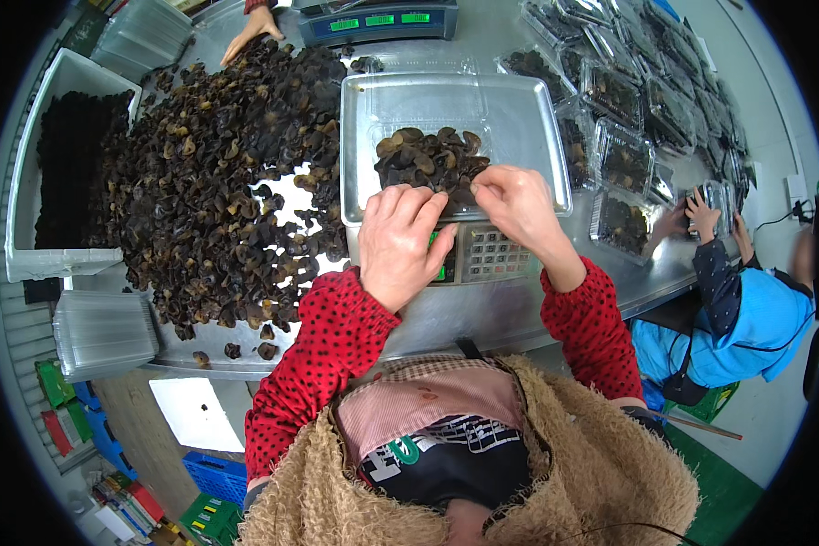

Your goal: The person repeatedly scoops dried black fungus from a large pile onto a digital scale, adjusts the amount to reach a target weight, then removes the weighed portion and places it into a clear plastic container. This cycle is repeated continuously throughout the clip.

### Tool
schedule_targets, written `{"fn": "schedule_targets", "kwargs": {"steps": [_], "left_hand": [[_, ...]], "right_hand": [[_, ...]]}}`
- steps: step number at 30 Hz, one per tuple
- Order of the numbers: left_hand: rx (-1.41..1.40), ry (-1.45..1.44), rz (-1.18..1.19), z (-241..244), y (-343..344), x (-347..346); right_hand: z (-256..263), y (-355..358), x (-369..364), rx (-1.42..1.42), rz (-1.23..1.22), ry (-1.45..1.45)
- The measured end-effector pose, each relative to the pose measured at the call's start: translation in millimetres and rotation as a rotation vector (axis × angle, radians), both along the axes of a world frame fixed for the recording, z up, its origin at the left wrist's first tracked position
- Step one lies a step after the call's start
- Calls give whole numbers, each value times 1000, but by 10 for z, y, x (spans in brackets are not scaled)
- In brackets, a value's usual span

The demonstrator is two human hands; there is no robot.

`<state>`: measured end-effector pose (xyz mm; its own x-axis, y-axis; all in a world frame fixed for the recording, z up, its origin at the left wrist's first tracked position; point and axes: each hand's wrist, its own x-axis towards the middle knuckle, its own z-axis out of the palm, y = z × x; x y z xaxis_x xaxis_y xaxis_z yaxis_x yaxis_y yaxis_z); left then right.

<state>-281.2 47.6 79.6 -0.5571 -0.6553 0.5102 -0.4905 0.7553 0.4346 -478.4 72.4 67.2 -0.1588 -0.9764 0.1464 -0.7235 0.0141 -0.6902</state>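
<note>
A clear plastic clamshell box (481, 136) lies unfolded on the metal pan (519, 102) of a digital scale. Dark wood ear mushrooms (426, 160) are heaped in it. At the heap's near left edge is my left hand (403, 239), its fingers bent down and its thumb stretched out over the scale's panel. My right hand (519, 201) touches the near right edge of the heap with thumb and forefinger close together. Whether either hand grips a mushroom or the box rim cannot be told. The scale's keypad (498, 252) shows between my wrists.
A large mushroom pile (198, 184) spreads left, beside a white foam box (17, 205) and stacked empty clear trays (106, 334). Another scale (382, 26) stands at the far side, near a person's hand (252, 31). Filled clear boxes (621, 157) and a person in blue (757, 321) are right.
</note>
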Motion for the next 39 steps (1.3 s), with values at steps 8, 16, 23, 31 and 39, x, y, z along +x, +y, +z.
{"fn": "schedule_targets", "kwargs": {"steps": [8,16,23,31,39], "left_hand": [[54,-9,34,-195,-38,-38],[92,12,26,-247,-23,15],[152,161,52,-204,5,64],[77,549,-14,-171,556,790],[-253,-425,1289,214,2224,3759]], "right_hand": [[17,62,35,116,-88,-92],[99,-7,-2,229,-145,154],[171,-2,-12,147,-73,-224],[434,421,898,-76,396,-234],[34,455,525,148,256,-347]]}}
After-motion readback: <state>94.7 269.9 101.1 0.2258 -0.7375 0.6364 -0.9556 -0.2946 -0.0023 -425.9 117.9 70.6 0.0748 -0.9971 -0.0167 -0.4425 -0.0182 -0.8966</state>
